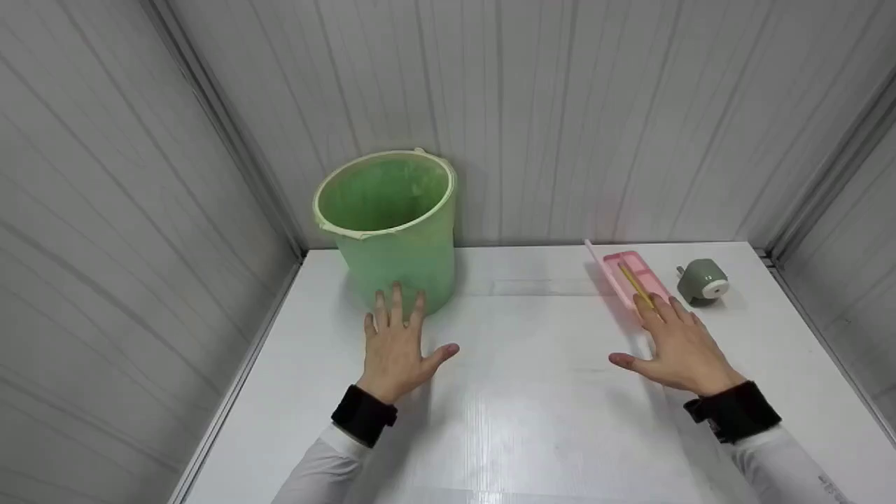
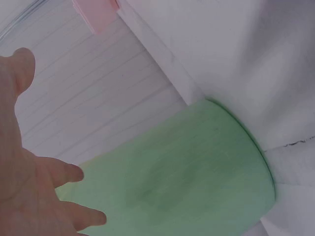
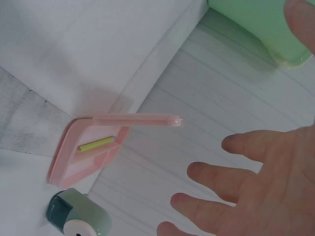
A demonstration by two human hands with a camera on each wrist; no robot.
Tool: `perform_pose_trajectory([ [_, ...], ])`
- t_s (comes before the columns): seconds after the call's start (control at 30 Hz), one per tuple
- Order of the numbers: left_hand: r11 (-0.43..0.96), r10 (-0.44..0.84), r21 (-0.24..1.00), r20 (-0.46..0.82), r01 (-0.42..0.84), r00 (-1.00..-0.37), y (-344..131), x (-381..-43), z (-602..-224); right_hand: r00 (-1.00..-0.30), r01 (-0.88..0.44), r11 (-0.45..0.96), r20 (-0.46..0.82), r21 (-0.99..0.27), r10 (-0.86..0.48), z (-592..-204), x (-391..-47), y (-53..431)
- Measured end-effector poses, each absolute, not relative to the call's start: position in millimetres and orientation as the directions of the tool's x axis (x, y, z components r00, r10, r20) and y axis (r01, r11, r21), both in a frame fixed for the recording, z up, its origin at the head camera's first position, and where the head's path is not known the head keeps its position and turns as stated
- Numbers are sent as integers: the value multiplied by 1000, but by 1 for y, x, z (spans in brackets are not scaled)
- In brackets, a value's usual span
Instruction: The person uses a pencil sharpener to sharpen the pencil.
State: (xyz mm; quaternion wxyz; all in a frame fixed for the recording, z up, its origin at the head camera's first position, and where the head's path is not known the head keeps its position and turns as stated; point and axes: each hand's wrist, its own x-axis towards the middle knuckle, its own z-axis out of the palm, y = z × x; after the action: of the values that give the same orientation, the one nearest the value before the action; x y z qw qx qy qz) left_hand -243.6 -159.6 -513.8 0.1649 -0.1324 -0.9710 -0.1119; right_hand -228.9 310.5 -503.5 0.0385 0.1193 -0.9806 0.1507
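1. Head view: The left hand point(image 1: 394, 355) is palm down above the tabletop point(image 1: 518, 399), fingers and thumb spread apart and holding nothing. The green bucket point(image 1: 402, 259) stands upright just ahead of it; the fingertips overlap its lower wall, though I cannot tell whether they touch. The right hand point(image 1: 682, 353) is spread the same way, also holding nothing. Ahead of its fingertips lies an open pink case point(image 1: 656, 281), its near end partly hidden by them, with a yellow pencil point(image 1: 633, 281) inside. The lid stands raised on the thumb side. A grey-green pencil sharpener point(image 1: 698, 281) sits just beside the case, ahead of the outer fingers. Each wrist wears a black band point(image 1: 364, 414).

2. Left wrist view: The left hand's visible digits are apart — the bucket's wall fills the space beyond the fingertips. A pink piece shows past the thumb.

3. Right wrist view: The right hand's fingers are apart, clear of the case — lid up, pencil lying inside — beyond their tips. The sharpener is past the outer fingers; part of the bucket shows by the thumb.
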Motion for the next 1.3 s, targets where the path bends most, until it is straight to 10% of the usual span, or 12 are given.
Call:
perform_pose_trajectory([
  [1.3, 764, 392, 442, 262, 471, -882, -99, -252, -551, -996, -12, 952, 93, -306, 17, -574, -299, 342],
])
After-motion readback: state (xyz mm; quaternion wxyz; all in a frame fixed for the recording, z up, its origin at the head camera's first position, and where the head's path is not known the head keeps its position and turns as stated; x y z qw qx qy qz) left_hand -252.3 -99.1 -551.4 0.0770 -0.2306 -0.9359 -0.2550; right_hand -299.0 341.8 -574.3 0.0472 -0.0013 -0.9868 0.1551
